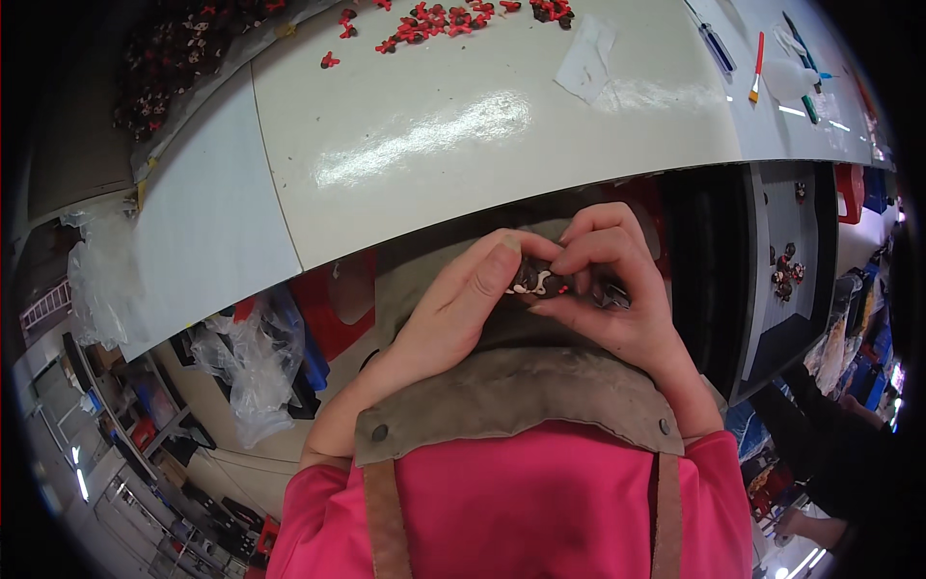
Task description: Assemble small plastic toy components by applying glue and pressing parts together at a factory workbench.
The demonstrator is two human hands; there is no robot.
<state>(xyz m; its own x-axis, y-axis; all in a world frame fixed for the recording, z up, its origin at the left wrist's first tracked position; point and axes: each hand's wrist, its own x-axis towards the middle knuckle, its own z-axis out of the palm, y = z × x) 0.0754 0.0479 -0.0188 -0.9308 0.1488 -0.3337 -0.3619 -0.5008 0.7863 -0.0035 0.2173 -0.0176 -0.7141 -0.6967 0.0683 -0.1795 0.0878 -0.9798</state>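
Note:
Over my lap, just off the table's front edge, both hands work on a small dark brown figure with pale bone-shaped markings. My left hand pinches its left side, thumb on top. My right hand has thumb and fingers closed at its other end, where a tiny red bit shows. Something dark and shiny sits inside the curled right fingers; its kind is not clear. The fingers hide part of the figure.
Small red-and-dark pieces lie scattered at the table's far side, near a white scrap. A heap of dark pieces fills the far left. Screwdriver and paintbrush lie far right. An open drawer holds similar figures.

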